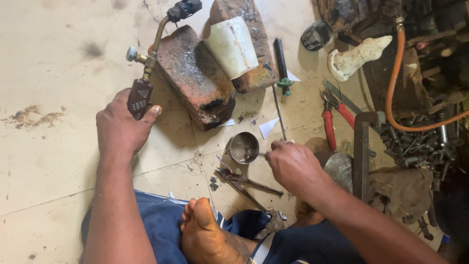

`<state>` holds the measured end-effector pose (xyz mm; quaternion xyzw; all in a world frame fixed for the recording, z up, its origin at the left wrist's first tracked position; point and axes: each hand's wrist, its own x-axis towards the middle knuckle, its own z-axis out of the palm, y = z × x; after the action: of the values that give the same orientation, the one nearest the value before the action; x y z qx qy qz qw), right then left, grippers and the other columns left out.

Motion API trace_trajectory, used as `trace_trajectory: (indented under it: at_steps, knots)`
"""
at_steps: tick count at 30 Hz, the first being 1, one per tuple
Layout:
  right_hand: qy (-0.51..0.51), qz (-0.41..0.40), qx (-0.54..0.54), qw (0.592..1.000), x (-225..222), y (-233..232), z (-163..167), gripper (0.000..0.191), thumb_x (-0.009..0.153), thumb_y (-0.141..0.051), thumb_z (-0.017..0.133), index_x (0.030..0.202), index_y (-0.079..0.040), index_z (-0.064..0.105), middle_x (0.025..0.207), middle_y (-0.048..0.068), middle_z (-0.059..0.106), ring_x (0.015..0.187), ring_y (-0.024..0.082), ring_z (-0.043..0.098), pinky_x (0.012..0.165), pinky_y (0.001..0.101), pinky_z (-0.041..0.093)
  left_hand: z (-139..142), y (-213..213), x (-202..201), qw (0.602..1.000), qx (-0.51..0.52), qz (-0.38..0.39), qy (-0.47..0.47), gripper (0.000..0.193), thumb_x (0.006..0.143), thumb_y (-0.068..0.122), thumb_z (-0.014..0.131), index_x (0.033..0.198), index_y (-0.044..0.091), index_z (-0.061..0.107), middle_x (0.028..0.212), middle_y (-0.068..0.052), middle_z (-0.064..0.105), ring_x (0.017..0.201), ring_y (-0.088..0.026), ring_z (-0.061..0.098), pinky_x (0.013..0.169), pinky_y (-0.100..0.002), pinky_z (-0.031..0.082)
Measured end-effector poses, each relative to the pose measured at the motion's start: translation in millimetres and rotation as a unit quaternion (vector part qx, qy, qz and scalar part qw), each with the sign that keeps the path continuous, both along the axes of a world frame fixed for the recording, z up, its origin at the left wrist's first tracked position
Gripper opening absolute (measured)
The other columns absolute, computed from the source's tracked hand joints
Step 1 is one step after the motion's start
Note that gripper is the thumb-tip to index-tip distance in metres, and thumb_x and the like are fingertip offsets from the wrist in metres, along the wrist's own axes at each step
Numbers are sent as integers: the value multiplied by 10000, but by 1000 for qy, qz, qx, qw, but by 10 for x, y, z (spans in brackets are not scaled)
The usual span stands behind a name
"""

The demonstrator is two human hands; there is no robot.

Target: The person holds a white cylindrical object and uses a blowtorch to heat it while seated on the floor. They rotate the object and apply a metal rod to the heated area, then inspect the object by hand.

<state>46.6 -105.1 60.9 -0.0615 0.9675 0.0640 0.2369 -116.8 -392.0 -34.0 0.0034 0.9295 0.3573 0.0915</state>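
My left hand (122,128) grips the dark handle of a brass gas torch (150,55), whose nozzle points up toward two scorched bricks (195,73). A curved white piece (232,46) leans across the bricks. My right hand (293,166) pinches a thin metal rod beside a small shiny metal cup (243,146) on the floor. The rod's tip meets the cup's rim. Grey pliers (244,182) lie just below the cup, near my bare foot (205,234).
Red-handled pliers (334,120), a green-tipped file (282,63) and a white bone-shaped lump (354,57) lie to the right. An orange hose (391,93) curves over a pile of bolts and scrap (420,142). A metal bracket (362,151) stands by my right wrist.
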Motion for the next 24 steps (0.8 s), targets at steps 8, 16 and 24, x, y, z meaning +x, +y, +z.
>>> trace_trajectory:
  at_steps: [8,16,24]
  knots:
    - [-2,-30,-3,1000,-56,65,136,222,892,-93,585,995,-113,780,991,121,704,900,336,708,762,474,581,-81,-20,3,1000,8,-3,7,540,821,383,872,1222,74,685,955,-144,742,870,-340,716,835,-452,544]
    - [19,7,-51,998,-16,69,77,276,901,-87,574,1087,-112,777,955,101,704,884,308,703,728,448,586,-68,-30,13,1000,30,3,2,515,815,364,865,1215,89,692,957,-123,749,861,-320,724,829,-441,552]
    - [12,-5,-97,995,100,156,-8,304,883,-84,606,1104,-170,796,969,80,717,868,296,710,744,438,582,-20,-30,7,1000,-5,-1,-1,518,817,365,876,1220,93,698,951,-130,744,863,-329,715,828,-453,549]
